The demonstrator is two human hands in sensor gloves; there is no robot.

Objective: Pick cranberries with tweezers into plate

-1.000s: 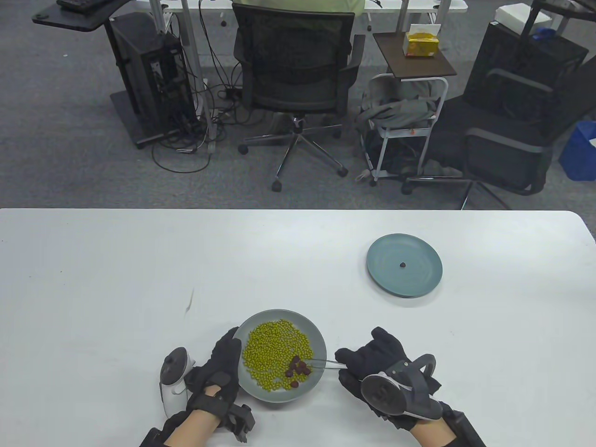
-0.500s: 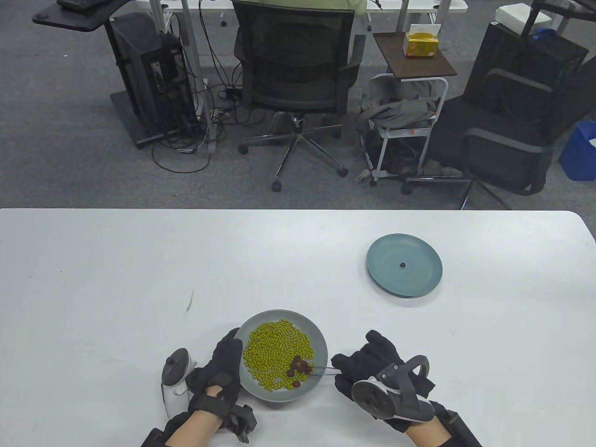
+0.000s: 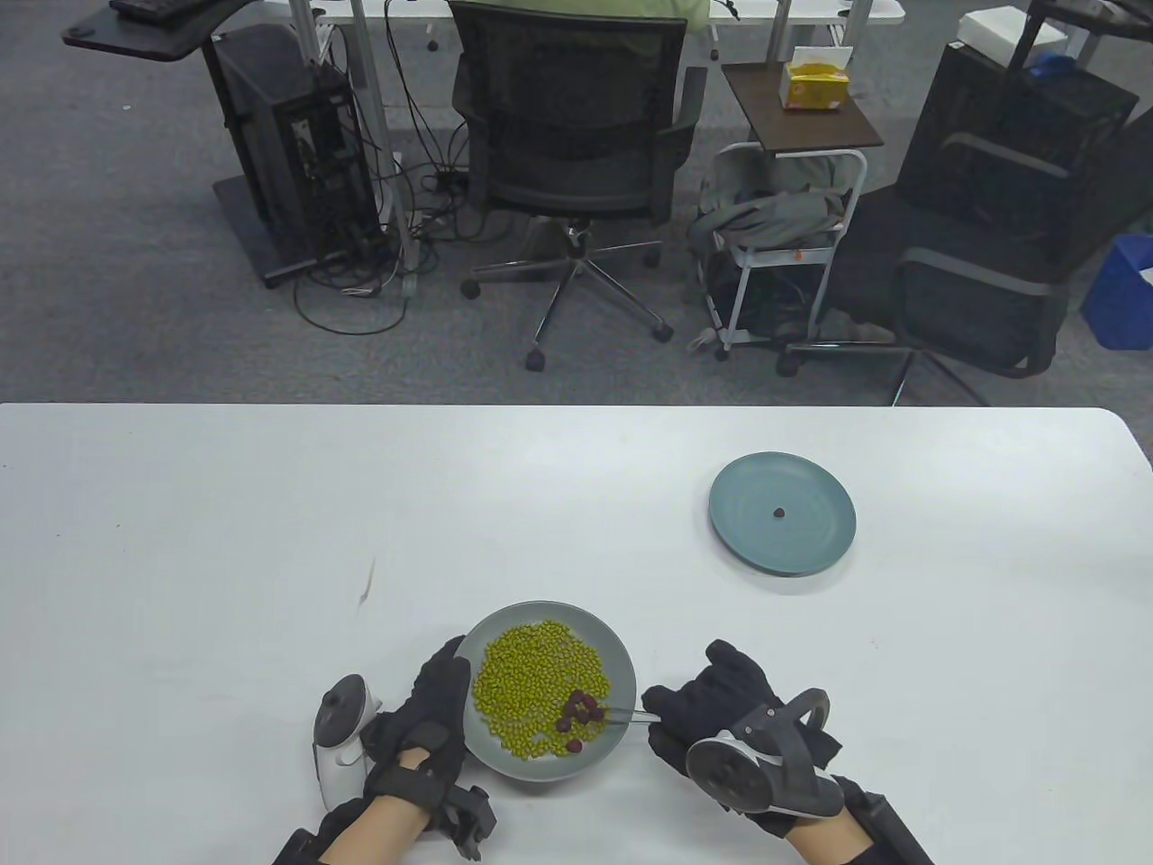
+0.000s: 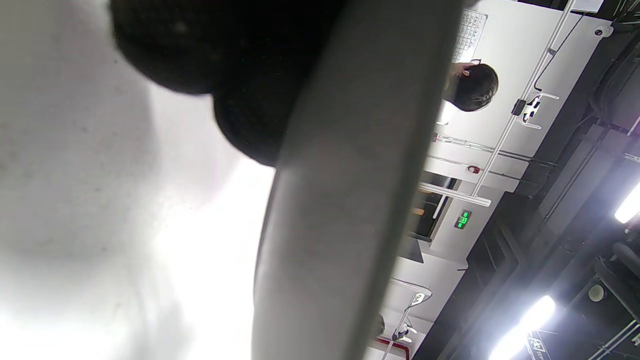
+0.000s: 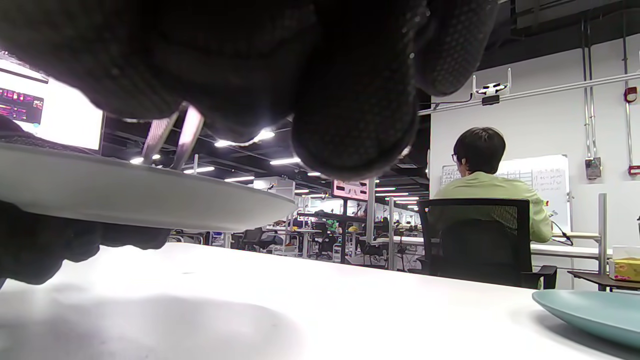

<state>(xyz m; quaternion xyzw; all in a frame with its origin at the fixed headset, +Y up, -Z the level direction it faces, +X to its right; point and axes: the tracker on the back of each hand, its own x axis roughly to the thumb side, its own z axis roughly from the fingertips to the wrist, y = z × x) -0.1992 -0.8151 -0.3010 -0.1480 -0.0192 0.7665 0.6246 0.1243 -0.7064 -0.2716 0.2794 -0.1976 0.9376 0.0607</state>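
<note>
A grey bowl near the table's front edge holds many green beans and several dark red cranberries at its right side. My left hand holds the bowl's left rim; the bowl's rim fills the left wrist view. My right hand grips metal tweezers, whose tips reach among the cranberries. The tweezers also show in the right wrist view, dipping behind the bowl's rim. A blue-green plate at the right holds one cranberry.
The white table's far edge runs across the middle of the table view. A small brown mark lies on the table left of the bowl. Office chairs and a side cart stand beyond the table.
My right hand has shifted a little left and toward the front edge, pushing the tweezer tips further into the cranberries. The bowl and left hand have barely moved.
</note>
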